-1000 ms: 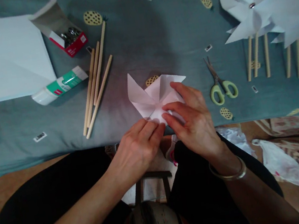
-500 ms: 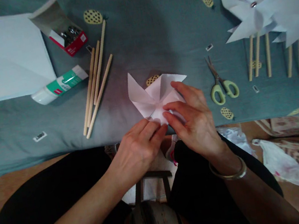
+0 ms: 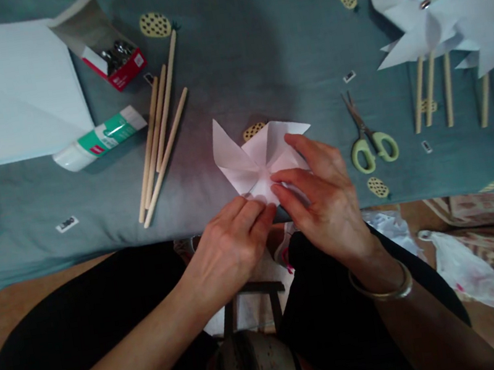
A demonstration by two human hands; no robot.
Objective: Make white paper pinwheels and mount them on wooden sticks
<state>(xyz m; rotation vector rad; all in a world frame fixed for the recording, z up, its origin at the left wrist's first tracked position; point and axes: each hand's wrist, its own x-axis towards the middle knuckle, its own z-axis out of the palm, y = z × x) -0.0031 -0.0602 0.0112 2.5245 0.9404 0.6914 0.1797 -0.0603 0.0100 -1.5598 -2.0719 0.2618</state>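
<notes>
A white paper pinwheel (image 3: 257,167) with folded blades lies at the table's near edge, between my two hands. My left hand (image 3: 235,230) pinches its lower left edge between thumb and fingers. From the right, my right hand (image 3: 323,195) presses thumb and index finger near the pinwheel's centre, with another finger on its upper right blade. Both hands are closed on the paper. The right fingers partly cover the right-hand blades. No stick is attached to this pinwheel that I can see.
Left of the pinwheel lie several wooden sticks (image 3: 161,151), a glue tube (image 3: 101,139), an open red box (image 3: 128,71) of shiny metal pieces and white paper sheets (image 3: 2,92). To the right are green-handled scissors (image 3: 369,143) and several pinwheels on sticks (image 3: 430,12).
Hands and pinwheel hold almost the same pose. The whole view has shifted very slightly, with objects on the right appearing a little further right.
</notes>
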